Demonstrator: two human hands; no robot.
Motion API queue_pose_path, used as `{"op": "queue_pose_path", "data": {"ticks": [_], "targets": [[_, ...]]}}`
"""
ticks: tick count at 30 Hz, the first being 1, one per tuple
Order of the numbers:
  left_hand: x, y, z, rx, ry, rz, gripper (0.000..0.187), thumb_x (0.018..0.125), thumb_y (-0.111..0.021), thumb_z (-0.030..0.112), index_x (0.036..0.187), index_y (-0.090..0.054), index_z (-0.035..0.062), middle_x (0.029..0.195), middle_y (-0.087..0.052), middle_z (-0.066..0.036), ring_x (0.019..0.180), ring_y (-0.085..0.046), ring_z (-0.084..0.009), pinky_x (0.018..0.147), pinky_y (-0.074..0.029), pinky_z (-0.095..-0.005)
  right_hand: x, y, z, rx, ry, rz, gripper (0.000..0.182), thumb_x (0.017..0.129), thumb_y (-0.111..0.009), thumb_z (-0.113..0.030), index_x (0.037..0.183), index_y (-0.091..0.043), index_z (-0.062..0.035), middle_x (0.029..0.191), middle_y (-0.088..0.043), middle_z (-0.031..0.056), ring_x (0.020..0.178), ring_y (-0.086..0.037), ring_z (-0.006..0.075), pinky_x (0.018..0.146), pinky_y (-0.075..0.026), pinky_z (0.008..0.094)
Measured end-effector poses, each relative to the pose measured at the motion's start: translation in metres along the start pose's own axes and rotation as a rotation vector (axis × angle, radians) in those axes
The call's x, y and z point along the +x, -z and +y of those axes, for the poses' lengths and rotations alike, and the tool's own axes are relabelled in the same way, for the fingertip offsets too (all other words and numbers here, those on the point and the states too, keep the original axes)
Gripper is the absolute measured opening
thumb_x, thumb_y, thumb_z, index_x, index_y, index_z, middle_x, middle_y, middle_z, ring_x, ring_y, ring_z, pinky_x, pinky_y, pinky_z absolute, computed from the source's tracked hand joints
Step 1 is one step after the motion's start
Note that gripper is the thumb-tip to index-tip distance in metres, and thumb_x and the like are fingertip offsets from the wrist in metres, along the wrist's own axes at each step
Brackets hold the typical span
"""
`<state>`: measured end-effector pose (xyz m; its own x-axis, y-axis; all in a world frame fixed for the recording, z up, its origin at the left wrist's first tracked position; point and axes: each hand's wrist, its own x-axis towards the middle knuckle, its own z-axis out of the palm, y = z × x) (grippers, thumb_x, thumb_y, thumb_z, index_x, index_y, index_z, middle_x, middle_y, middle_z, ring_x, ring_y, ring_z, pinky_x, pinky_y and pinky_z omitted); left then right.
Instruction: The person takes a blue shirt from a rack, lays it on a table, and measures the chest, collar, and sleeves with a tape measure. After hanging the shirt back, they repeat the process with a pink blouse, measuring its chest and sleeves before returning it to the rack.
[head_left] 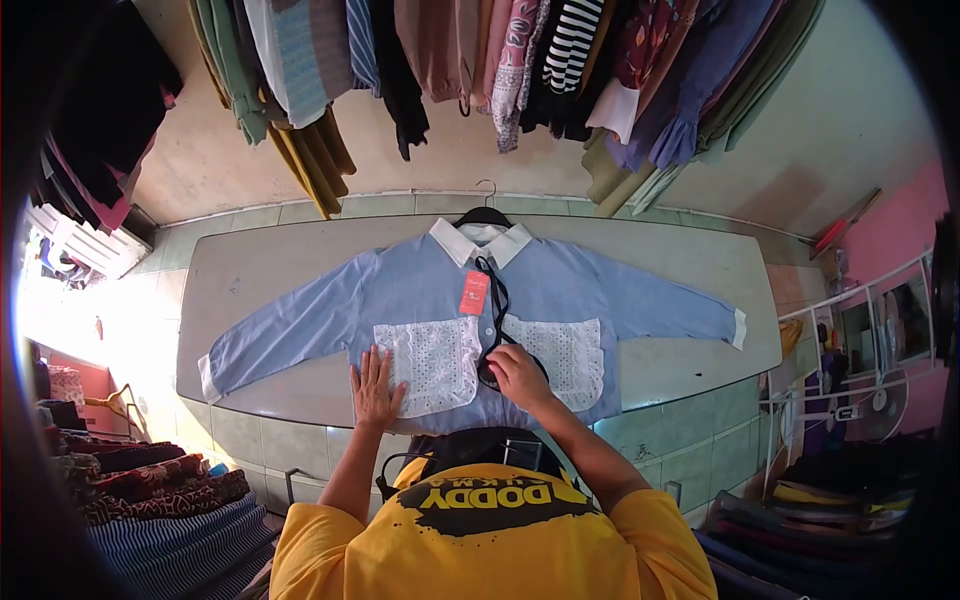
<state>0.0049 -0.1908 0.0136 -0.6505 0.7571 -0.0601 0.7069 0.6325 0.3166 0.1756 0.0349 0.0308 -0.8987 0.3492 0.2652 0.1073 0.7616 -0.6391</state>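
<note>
A light blue long-sleeved shirt (420, 280) with a white collar lies spread on the table, its two sleeves stretched out to the sides. White eyelet-lace pockets (425, 365) sit on its front. My left hand (376, 388) rests flat with fingers spread at the edge of the left pocket. In the closed fingers of my right hand (520, 376) is a thin black ribbon (500, 300), which hangs from the collar down the button line. Beside the ribbon lies a red tag (474, 293). A black hanger (484, 216) shows inside the collar, its hook pointing away from me.
The grey table (260, 260) has rounded corners. Many garments (430, 50) hang above its far side. Folded clothes (150, 490) are stacked at lower left, and more piled clothes (820, 520) are at lower right. A white rack (850, 380) and a fan (880, 408) stand on the right.
</note>
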Motion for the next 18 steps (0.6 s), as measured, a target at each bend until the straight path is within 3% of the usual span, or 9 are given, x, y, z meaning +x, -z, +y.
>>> {"op": "queue_pose_path", "data": {"ticks": [4,6,10,12,13,14,16,17,18], "targets": [[-0.001,-0.001,0.0,0.009,0.003,0.02,0.064,0.079,-0.047,0.04,0.134,-0.026,0.0122,0.14,-0.019,-0.013,0.13,-0.015,-0.0293,0.104,-0.007,-0.0477,0.014,-0.002,-0.002,-0.236,0.155,-0.101,0.02,0.07,-0.054,-0.003,0.089,-0.057,-0.0062,0.082,-0.054,0.0062,0.088,-0.049,0.0244,0.076,-0.042,0.0321],[-0.001,-0.003,-0.001,0.01,0.007,0.017,0.064,0.079,-0.047,0.04,0.134,-0.026,0.0123,0.14,-0.019,-0.013,0.13,-0.015,-0.0293,0.104,-0.007,-0.0476,0.015,0.007,0.009,-0.18,0.158,-0.151,0.016,0.067,-0.053,-0.002,0.081,-0.059,-0.0068,0.082,-0.054,0.005,0.087,-0.05,0.0229,0.075,-0.042,0.0312],[-0.001,0.001,0.0,0.008,0.004,0.026,0.065,0.079,-0.047,0.04,0.133,-0.027,0.0123,0.14,-0.019,-0.013,0.129,-0.016,-0.0292,0.104,-0.007,-0.0472,-0.002,0.039,0.032,-0.093,0.374,-0.138,0.009,0.062,-0.053,-0.002,0.067,-0.059,-0.0061,0.079,-0.055,0.0055,0.08,-0.051,0.0223,0.071,-0.044,0.0323],[-0.002,0.002,0.002,0.006,0.01,0.027,0.065,0.079,-0.047,0.04,0.134,-0.026,0.0126,0.14,-0.019,-0.013,0.129,-0.016,-0.0293,0.104,-0.007,-0.047,-0.016,0.043,0.046,-0.06,0.261,-0.412,0.006,0.06,-0.055,-0.005,0.065,-0.059,-0.0048,0.08,-0.055,0.0087,0.074,-0.053,0.0249,0.068,-0.045,0.0332],[-0.001,0.002,0.002,0.009,0.011,0.029,0.065,0.079,-0.047,0.04,0.134,-0.026,0.0129,0.14,-0.02,-0.013,0.129,-0.017,-0.0293,0.104,-0.007,-0.0469,-0.018,0.045,0.045,-0.114,0.083,-0.534,0.014,0.067,-0.059,-0.013,0.076,-0.058,-0.0024,0.084,-0.055,0.0127,0.073,-0.055,0.029,0.068,-0.046,0.0352],[0.0,0.002,0.002,0.008,0.014,0.035,0.065,0.079,-0.047,0.04,0.134,-0.026,0.0129,0.14,-0.02,-0.013,0.129,-0.017,-0.0293,0.104,-0.007,-0.0469,-0.018,0.042,0.04,-0.117,0.089,-0.534,0.014,0.067,-0.059,-0.013,0.076,-0.058,-0.0024,0.084,-0.055,0.0127,0.073,-0.055,0.029,0.068,-0.046,0.0352],[-0.001,-0.001,0.0,0.018,0.01,0.02,0.066,0.078,-0.048,0.039,0.134,-0.025,0.0104,0.14,-0.019,-0.013,0.129,-0.017,-0.0297,0.104,-0.007,-0.047,-0.007,0.031,0.016,-0.062,-0.156,-0.228,0.027,0.074,-0.06,-0.023,0.09,-0.055,-0.0017,0.088,-0.054,0.0144,0.079,-0.056,0.0321,0.07,-0.046,0.037],[-0.001,-0.002,-0.001,0.021,0.02,0.027,0.066,0.078,-0.048,0.039,0.134,-0.025,0.0104,0.14,-0.019,-0.013,0.129,-0.017,-0.0297,0.104,-0.007,-0.047,-0.006,0.019,0.021,-0.078,-0.164,-0.192,0.041,0.075,-0.062,-0.034,0.1,-0.051,-0.0031,0.089,-0.053,0.0145,0.081,-0.056,0.0338,0.07,-0.046,0.0386],[-0.001,-0.002,-0.001,-0.038,0.021,0.045,0.067,0.079,-0.048,0.038,0.134,-0.024,0.0086,0.14,-0.019,-0.013,0.129,-0.016,-0.0296,0.104,-0.007,-0.0471,-0.002,0.015,0.021,-0.072,-0.152,-0.194,0.041,0.075,-0.062,-0.034,0.1,-0.051,-0.0031,0.089,-0.053,0.0145,0.081,-0.056,0.0338,0.07,-0.046,0.0386]]}}
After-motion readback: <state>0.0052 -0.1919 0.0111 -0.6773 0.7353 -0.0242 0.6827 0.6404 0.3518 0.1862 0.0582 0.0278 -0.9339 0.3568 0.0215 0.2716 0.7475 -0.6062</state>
